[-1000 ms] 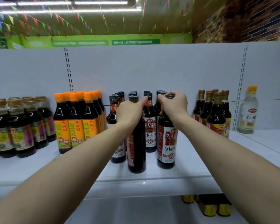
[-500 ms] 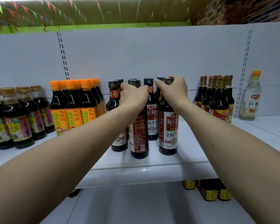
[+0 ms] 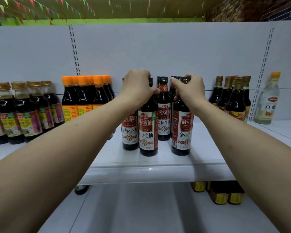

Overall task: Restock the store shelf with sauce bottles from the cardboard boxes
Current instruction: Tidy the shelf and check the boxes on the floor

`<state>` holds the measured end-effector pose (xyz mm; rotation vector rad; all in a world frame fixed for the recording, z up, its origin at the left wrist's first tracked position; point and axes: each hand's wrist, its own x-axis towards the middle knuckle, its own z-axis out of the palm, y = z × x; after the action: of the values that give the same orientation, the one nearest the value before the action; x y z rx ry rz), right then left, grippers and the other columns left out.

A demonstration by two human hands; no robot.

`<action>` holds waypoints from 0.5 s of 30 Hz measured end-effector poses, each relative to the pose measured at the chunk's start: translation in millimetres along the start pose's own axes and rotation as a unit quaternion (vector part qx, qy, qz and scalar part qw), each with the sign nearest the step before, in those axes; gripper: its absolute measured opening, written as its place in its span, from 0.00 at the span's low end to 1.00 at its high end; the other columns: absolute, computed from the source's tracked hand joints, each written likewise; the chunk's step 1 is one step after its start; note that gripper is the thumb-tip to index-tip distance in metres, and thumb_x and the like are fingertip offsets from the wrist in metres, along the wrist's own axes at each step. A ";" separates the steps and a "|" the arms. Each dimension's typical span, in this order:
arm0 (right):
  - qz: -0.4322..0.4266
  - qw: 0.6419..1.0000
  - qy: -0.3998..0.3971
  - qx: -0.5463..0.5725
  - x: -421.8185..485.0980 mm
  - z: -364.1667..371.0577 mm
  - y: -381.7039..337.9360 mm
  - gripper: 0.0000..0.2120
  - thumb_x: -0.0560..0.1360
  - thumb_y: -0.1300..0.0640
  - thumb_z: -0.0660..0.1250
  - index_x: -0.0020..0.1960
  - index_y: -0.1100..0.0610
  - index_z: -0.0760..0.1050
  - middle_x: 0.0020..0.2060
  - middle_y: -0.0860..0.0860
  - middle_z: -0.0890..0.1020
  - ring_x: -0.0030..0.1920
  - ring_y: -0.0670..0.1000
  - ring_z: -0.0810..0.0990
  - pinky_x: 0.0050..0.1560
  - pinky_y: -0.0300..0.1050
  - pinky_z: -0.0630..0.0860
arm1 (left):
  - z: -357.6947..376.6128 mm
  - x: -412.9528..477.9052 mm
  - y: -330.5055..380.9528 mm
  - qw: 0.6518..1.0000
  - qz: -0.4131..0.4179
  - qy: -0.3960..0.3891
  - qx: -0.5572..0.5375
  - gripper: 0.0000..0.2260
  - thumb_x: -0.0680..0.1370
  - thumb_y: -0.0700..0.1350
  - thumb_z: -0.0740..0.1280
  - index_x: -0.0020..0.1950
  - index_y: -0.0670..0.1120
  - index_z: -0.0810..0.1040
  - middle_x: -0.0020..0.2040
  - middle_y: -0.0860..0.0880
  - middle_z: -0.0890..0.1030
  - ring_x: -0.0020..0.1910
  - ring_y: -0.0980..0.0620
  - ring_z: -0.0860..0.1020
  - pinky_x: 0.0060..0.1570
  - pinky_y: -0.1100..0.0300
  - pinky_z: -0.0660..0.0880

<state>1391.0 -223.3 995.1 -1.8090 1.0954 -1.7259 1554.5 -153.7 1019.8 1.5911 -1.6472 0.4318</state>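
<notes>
White shelf (image 3: 149, 174) bears two sauce bottles (image 3: 148, 130), necks inside curled fingers (image 3: 151, 89).

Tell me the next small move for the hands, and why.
Probably let go of both: the left hand grips the left bottle by its neck, the right hand the right bottle, and both already stand upright on the shelf, labels forward.

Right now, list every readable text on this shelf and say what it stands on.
"海天酱油": front-left bottle, gripped by the left hand.
"金标生抽": rear-left bottle.
"海天": front-right bottle, gripped by the right hand.
"白": clear bottle, far right.
Other labels: too blurred or hidden.
</notes>
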 end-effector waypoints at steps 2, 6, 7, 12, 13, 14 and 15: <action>0.001 1.000 0.001 -0.004 -0.5 1.2 -1.1 0.15 0.77 0.49 0.73 0.41 0.57 0.74 0.34 0.61 0.84 0.27 0.54 0.83 0.43 0.58 0.84 | 2.9 -0.5 1.2 0.999 0.028 0.006 0.036 0.19 0.75 0.57 0.76 0.53 0.42 0.82 0.48 0.44 0.82 0.51 0.43 0.79 0.46 0.53 0.73; 0.007 1.000 0.000 0.004 -1.8 4.2 -3.0 0.16 0.77 0.46 0.72 0.40 0.56 0.74 0.35 0.61 0.84 0.30 0.56 0.84 0.46 0.60 0.83 | 9.6 0.0 6.2 0.991 0.056 0.001 0.119 0.21 0.79 0.57 0.72 0.62 0.43 0.79 0.56 0.40 0.78 0.54 0.38 0.79 0.47 0.52 0.72; 0.009 1.000 -0.003 0.008 -2.6 5.5 -3.3 0.17 0.77 0.45 0.72 0.39 0.56 0.74 0.33 0.60 0.84 0.30 0.56 0.84 0.47 0.59 0.83 | 11.2 1.0 8.3 0.985 0.063 0.003 0.159 0.21 0.80 0.57 0.70 0.63 0.42 0.78 0.57 0.39 0.77 0.54 0.38 0.79 0.46 0.53 0.71; 0.006 1.000 -0.008 0.026 -4.9 12.2 -3.9 0.20 0.80 0.41 0.66 0.40 0.57 0.74 0.28 0.52 0.82 0.29 0.52 0.82 0.48 0.56 0.82 | 14.0 5.5 12.7 0.957 0.095 0.014 0.272 0.17 0.84 0.53 0.66 0.64 0.41 0.77 0.57 0.40 0.77 0.53 0.39 0.81 0.41 0.53 0.68; 0.005 1.000 -0.009 0.027 -4.8 11.8 -3.7 0.21 0.81 0.40 0.65 0.42 0.58 0.74 0.29 0.52 0.82 0.30 0.52 0.83 0.48 0.56 0.82 | 15.2 6.0 12.2 0.955 0.097 0.015 0.278 0.16 0.84 0.52 0.65 0.63 0.41 0.78 0.57 0.40 0.77 0.52 0.39 0.81 0.40 0.53 0.68; 0.005 1.000 -0.008 0.028 -5.1 11.3 -3.3 0.21 0.81 0.40 0.63 0.46 0.59 0.75 0.30 0.53 0.83 0.30 0.52 0.83 0.49 0.56 0.81 | 16.0 6.3 11.8 0.954 0.100 0.016 0.281 0.15 0.84 0.51 0.65 0.63 0.41 0.78 0.56 0.40 0.77 0.51 0.39 0.81 0.39 0.53 0.68; 0.005 0.999 -0.007 0.033 -5.8 11.2 -2.8 0.21 0.82 0.40 0.62 0.50 0.59 0.75 0.32 0.53 0.83 0.31 0.51 0.83 0.49 0.56 0.81 | 17.1 6.4 11.5 0.954 0.101 0.018 0.283 0.14 0.84 0.50 0.65 0.62 0.41 0.78 0.56 0.40 0.77 0.50 0.39 0.81 0.39 0.52 0.68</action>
<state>1403.0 -219.6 991.8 -1.7688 1.0276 -1.7204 1539.1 -168.6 1016.8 1.7975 -1.7611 1.1145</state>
